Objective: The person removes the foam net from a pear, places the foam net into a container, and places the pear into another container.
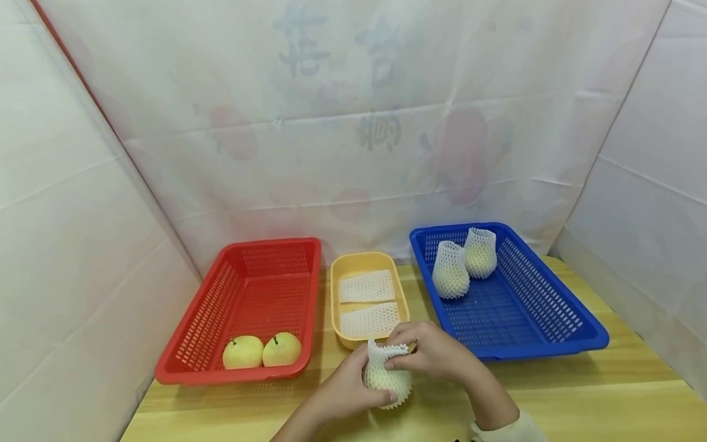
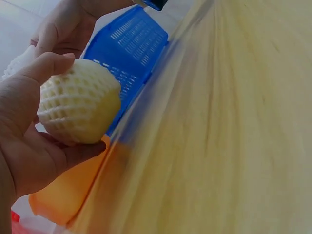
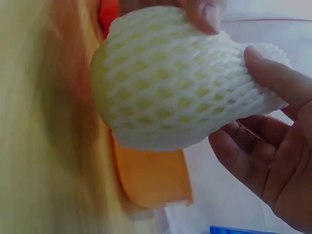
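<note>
A round yellow pear sits inside a white foam net sleeve, its bare bottom showing past the sleeve's edge in both wrist views. My left hand grips the sleeved pear around its body, thumb on the near side. With thumb and fingers, my right hand pinches the narrow, loose top end of the sleeve. Both hands hold the fruit above the front of the wooden table, in front of the yellow tray.
At the left, a red basket holds two bare pears. Two flat foam sleeves lie in the yellow tray. In the blue basket at the right stand two sleeved pears. White sheeting encloses the table's back and sides.
</note>
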Demonstrator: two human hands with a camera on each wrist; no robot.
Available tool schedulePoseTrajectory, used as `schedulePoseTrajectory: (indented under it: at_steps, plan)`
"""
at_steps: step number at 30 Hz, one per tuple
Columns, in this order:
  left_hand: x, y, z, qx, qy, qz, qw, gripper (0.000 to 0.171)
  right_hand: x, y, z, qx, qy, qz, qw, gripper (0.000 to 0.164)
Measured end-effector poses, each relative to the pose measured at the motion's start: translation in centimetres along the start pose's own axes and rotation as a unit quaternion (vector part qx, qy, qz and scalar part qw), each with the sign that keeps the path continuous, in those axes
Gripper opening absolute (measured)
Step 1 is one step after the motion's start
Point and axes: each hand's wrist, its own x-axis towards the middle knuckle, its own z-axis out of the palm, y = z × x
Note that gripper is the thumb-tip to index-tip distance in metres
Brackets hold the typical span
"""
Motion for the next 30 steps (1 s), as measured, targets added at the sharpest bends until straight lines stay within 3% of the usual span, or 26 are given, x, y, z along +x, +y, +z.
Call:
schedulePoseTrajectory:
  at_steps: [6,18,23,30]
  plan:
    - [-0.1,-0.5,-0.4,0.010,-0.028,0.002,0.9995,0.060,0.1,0.5,0.4,-0.011,-0.011,0.018,1.000,0.016]
    - [-0.3,-0.9,-1.6,0.049,-0.049,-0.015,0.9975,0.055,0.2,0.9,0.3,0.001,-0.021,0.035,0.999,0.018]
    - [-0.2,-0.8,-1.5,0.083,-0.020,-0.006,0.9963,0.042,0.2,0.9,0.3,0.005,-0.016,0.032,0.999,0.017]
    - [0.0,-0.8,-1.2,0.065,0.023,0.019,0.9974,0.035,-0.1,0.4,-0.3,0.031,-0.022,0.067,0.997,0.014]
